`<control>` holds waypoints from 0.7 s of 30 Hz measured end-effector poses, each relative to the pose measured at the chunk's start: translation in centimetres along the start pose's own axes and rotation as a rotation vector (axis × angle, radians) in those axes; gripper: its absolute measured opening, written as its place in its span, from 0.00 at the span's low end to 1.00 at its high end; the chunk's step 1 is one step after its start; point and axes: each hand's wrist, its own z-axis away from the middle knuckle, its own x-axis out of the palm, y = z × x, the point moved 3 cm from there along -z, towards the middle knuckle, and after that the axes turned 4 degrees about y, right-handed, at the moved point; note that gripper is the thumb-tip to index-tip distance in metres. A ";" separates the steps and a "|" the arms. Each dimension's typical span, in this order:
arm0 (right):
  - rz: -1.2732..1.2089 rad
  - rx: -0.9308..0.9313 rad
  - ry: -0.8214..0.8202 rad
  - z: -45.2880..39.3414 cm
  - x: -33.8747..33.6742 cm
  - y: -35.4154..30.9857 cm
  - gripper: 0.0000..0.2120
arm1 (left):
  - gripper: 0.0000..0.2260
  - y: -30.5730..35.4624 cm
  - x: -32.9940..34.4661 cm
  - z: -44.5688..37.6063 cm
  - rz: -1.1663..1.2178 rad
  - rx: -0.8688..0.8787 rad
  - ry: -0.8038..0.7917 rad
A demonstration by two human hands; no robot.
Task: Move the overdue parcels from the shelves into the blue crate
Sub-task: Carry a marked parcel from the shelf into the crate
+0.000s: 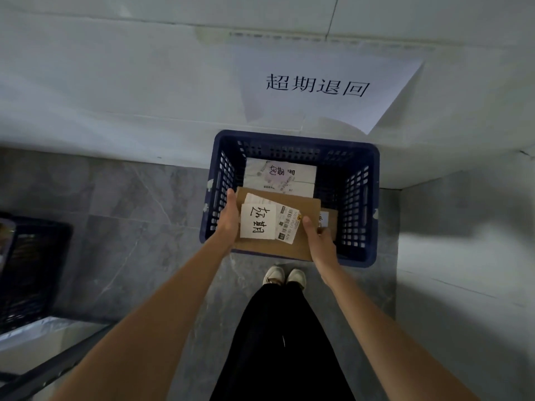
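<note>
I held a flat brown cardboard parcel [301, 206] with both hands, above the near part of the blue crate [359, 198]. My left hand [228, 218] gripped its left edge, with the thumb lying along the top of the edge and the fingers hidden under the cardboard. My right hand [318, 237] gripped the right side, thumb pressed on the top face just beside the shipping label [286, 224], fingers curled under.

Between my two hands, on the top face of the parcel, there was a white note [257, 222] with handwritten characters, and it touched the shipping label with the barcode.

Beyond my hands, deeper inside the crate, a white parcel [280, 176] lay on the bottom, with its own label and some handwriting on it. Just to the right of my right hand, another brown parcel [330, 219] was partly visible under the one I held.

The crate stood on the grey tiled floor [130, 227], against a white wall [115, 82]. On the wall, above and beyond my hands, a white paper sign [324, 88] with four printed characters was stuck. Below my hands I saw my black trousers [275, 342] and light shoes [285, 276]. Far to the left of my left hand there was a dark basket [31, 270].
</note>
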 end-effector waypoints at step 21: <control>-0.386 0.265 -0.126 -13.4 9.8 5.7 0.34 | 0.32 -9.5 -0.8 -17.8 0.132 -0.220 0.140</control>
